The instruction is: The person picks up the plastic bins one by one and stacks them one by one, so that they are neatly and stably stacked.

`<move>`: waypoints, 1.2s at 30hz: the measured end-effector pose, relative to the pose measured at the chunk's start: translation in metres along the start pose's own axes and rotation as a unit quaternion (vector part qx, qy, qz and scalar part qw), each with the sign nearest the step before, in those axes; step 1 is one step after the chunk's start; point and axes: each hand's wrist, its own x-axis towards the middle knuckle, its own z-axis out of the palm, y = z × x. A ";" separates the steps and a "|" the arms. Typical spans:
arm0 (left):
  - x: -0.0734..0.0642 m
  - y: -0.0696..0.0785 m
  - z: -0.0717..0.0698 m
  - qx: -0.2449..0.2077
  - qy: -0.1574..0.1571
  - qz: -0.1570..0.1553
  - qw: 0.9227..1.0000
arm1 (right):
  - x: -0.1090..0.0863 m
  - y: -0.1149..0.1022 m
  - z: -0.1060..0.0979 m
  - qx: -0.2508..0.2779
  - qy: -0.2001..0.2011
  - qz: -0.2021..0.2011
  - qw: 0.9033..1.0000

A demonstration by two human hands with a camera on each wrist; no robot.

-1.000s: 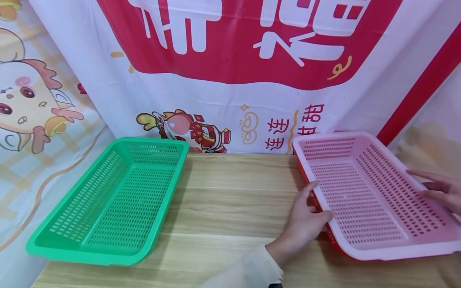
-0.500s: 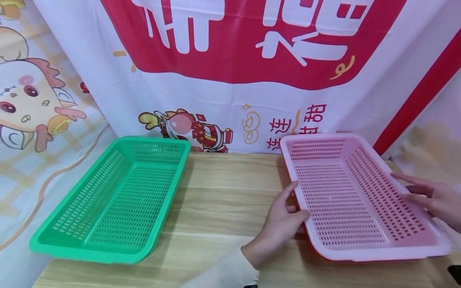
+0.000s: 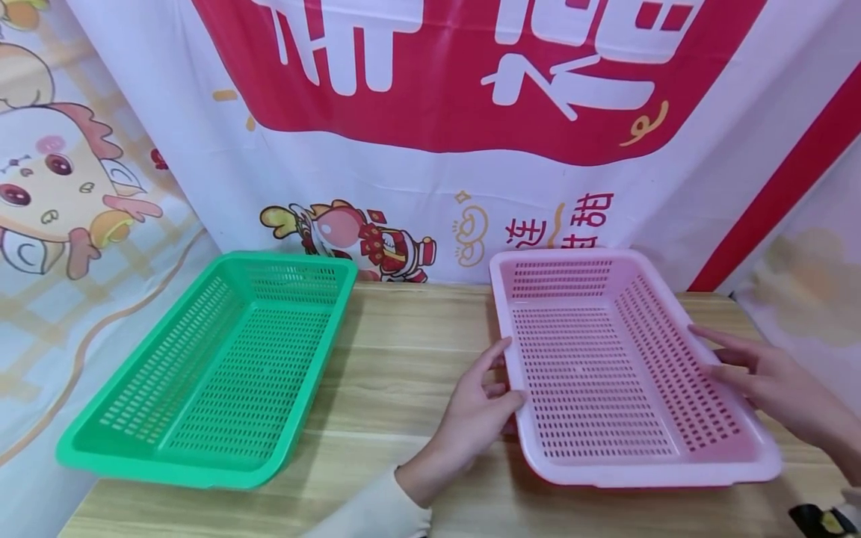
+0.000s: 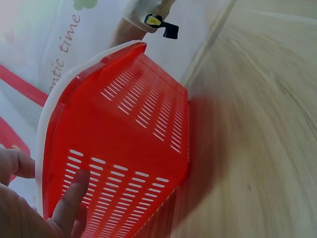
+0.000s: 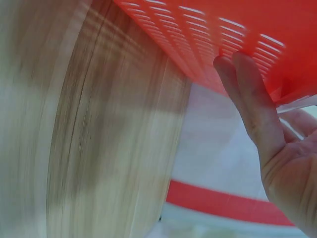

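Observation:
A rectangular plastic basket, pale pink inside and red outside (image 3: 646, 474), is at the right of the wooden table. My left hand (image 3: 471, 411) grips its left long rim, with the thumb over the edge and fingers against the slotted red outer wall (image 4: 133, 106). Across from it, my right hand (image 3: 773, 381) holds the right long rim. In the right wrist view, two fingers (image 5: 255, 94) of that hand lie against the red outside. Only my hands and the basket's own walls are seen in the basket. Its base is at table level; whether it touches throughout, I cannot tell.
A green slotted basket (image 3: 168, 474) stands at the table's left side. Bare wooden tabletop (image 3: 403, 359) lies between the baskets. Behind hangs a white and red printed cloth (image 3: 437, 172), and another printed cloth (image 3: 40, 321) borders the left side.
Both hands have moved left together with the pink and red basket, narrowing the space to the green basket. The green basket has stayed in place. The view has shifted slightly.

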 end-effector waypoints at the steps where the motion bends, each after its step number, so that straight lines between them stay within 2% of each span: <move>1: -0.001 0.001 -0.004 0.002 0.004 -0.003 1.000 | 0.001 -0.004 0.003 0.011 -0.001 -0.002 1.000; 4: -0.004 0.003 -0.015 0.007 0.016 -0.009 1.000 | 0.002 -0.014 0.012 0.032 -0.001 -0.011 0.999; 10: -0.006 0.006 -0.040 0.022 0.042 -0.017 0.999 | 0.004 -0.033 0.028 0.066 -0.019 -0.005 0.998; 15: -0.009 0.010 -0.058 0.034 0.066 -0.030 0.997 | 0.006 -0.048 0.042 0.081 -0.013 0.002 0.997; 21: -0.013 0.014 -0.078 0.051 0.099 -0.023 0.994 | 0.008 -0.066 0.059 0.120 -0.007 -0.005 0.993; 29: -0.018 0.016 -0.095 0.060 0.149 -0.001 0.987 | 0.009 -0.086 0.077 0.165 0.001 -0.021 0.986; 36: -0.018 0.016 -0.103 0.068 0.172 0.006 0.983 | 0.010 -0.097 0.087 0.189 0.005 -0.017 0.982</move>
